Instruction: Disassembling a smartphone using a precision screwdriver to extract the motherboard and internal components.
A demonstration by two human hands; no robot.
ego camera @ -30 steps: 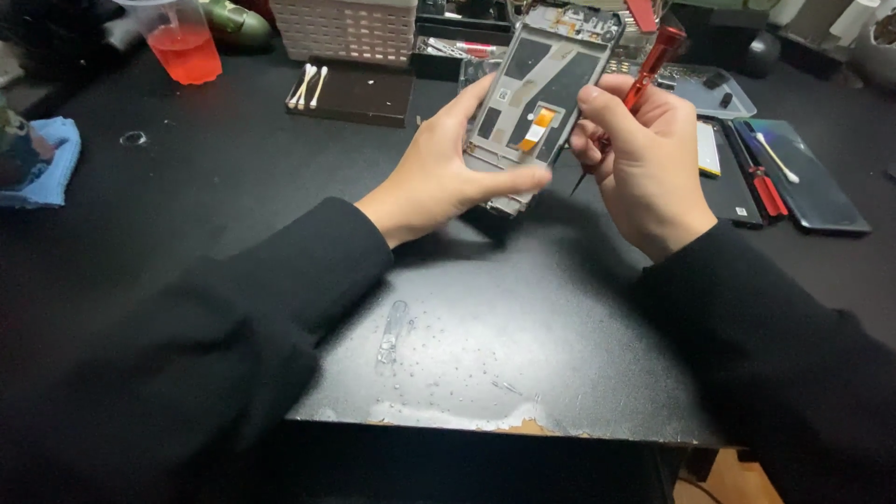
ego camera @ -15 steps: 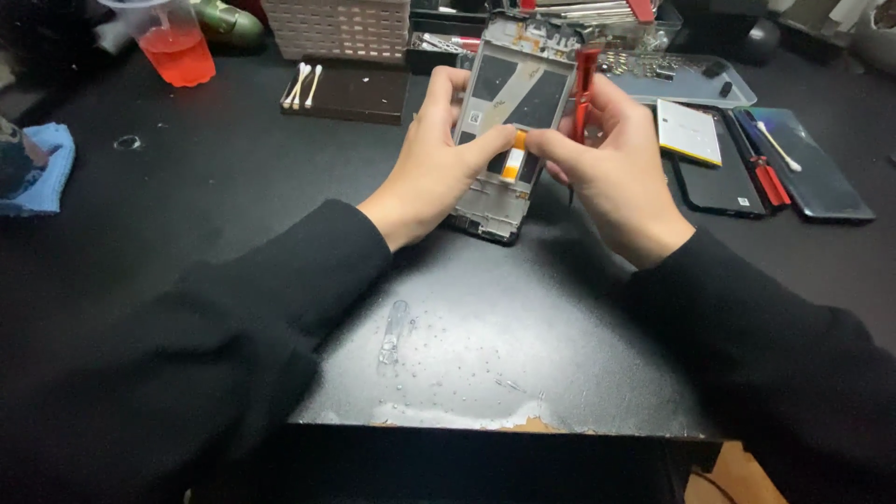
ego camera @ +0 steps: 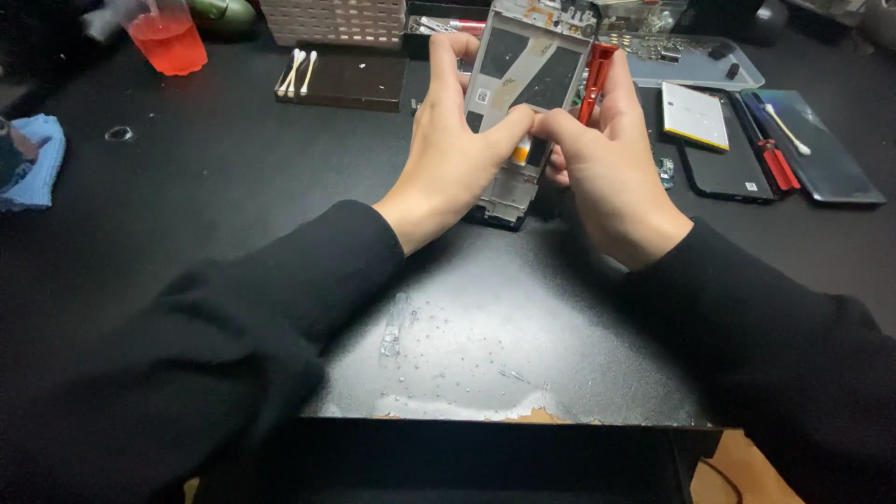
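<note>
We held opened phone frame point(ego camera: 523, 84) tilted up over black mat point(ego camera: 233, 187). Left hand point(ego camera: 457, 154) gripped frame's left edge, thumb pressed mid-frame. Right hand point(ego camera: 602, 163) clasped red screwdriver point(ego camera: 594, 79), thumb meeting ours at centre. Frame's bottom edge hidden behind hands; screwdriver tip unseen.

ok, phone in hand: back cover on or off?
Off. The phone frame shows bare internals, dark recesses and a small orange part, facing up. Left hand and right hand grip it; the right also holds a red screwdriver.

Dim overhead light, dark matte desk point(ego camera: 233, 187), soft shadows, slightly blurred edges
</note>
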